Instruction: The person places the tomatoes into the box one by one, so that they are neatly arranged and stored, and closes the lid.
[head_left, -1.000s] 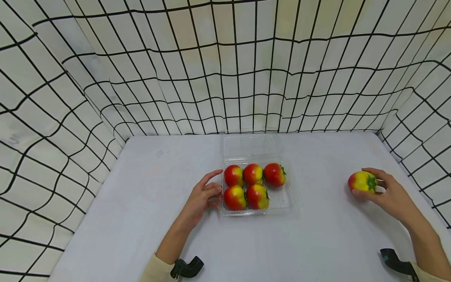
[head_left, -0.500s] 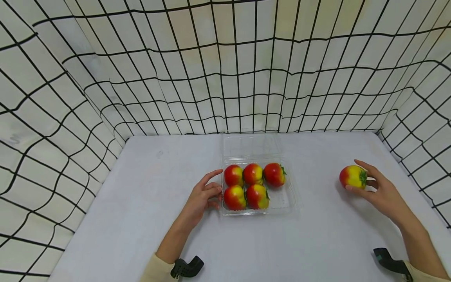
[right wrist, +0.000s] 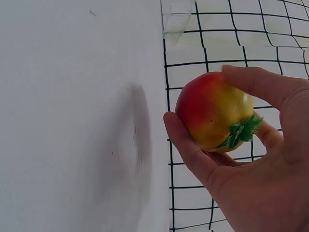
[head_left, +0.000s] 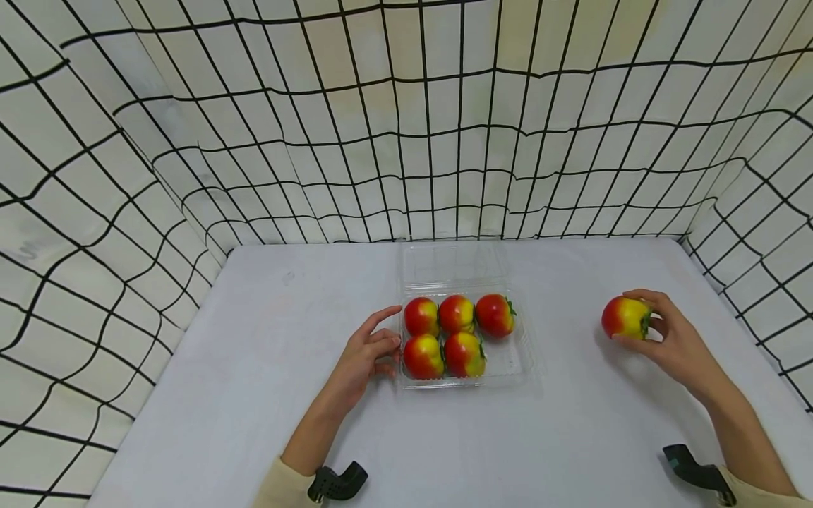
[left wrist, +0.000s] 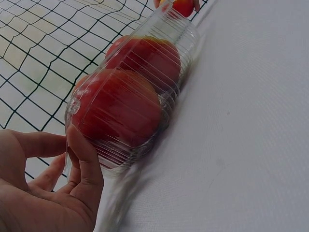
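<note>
The person's right hand (head_left: 667, 335) had a red-and-yellow fruit (head_left: 624, 317) in its grasp, thumb and fingers bent around it, the green leafy top turned toward the palm. I saw that fruit held above the white table (head_left: 305, 296), well apart from the clear container (head_left: 504, 360) and to its right. The left hand (head_left: 358, 353) was relaxed at the container's left wall, fingertips touching the plastic. Inside the container, three similar fruits (head_left: 456, 312) made up the far row, and two more fruits (head_left: 464, 355) sat in the near row, at its left and middle. The container's transparent lid (head_left: 454, 264) lay folded back on its far side. Past it, black netting (head_left: 494, 69) hung before a pale backdrop.
</note>
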### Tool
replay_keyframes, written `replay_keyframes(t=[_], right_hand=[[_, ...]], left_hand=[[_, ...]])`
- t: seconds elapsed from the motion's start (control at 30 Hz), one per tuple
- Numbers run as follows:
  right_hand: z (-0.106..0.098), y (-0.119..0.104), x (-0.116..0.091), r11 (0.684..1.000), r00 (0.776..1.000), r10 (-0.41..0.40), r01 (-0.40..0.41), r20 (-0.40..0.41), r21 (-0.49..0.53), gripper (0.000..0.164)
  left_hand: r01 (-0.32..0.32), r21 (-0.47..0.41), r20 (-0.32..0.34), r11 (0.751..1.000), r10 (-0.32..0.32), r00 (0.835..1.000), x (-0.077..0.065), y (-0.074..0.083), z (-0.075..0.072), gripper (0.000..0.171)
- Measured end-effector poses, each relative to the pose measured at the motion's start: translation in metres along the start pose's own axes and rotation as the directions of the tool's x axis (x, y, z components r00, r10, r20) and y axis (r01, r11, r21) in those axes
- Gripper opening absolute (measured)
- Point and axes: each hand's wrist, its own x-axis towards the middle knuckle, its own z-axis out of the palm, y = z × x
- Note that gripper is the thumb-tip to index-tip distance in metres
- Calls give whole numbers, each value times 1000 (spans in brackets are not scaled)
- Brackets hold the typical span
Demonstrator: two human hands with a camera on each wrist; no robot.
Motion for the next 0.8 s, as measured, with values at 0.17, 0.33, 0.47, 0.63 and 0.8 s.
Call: replay_keyframes(t=[0.17,0.33,0.47,0.63,0.8], right_hand=[[4,-7,2,998,999,28,-30,32,64,61],[9,-16,4,996,999,-3,-1,44,93,71],[11,-26,5,997,999,-5,2,39,73,81],[12,-34,6,999,1000,-6,5,21,49,76],[14,-39,7,998,999,-37,36,5,52,73]], left_hand=[[0,4,-2,1000,0,1000,1,0,0,50],[3,3,-5,1000,-3,1000,1,-1,0,50],[8,2,-8,1000,-8,1000,1,0,0,50],[10,3,-8,1000,-10,1000,1,1,0,50],[9,3,-8,1000,-9,1000,1,0,0,50]])
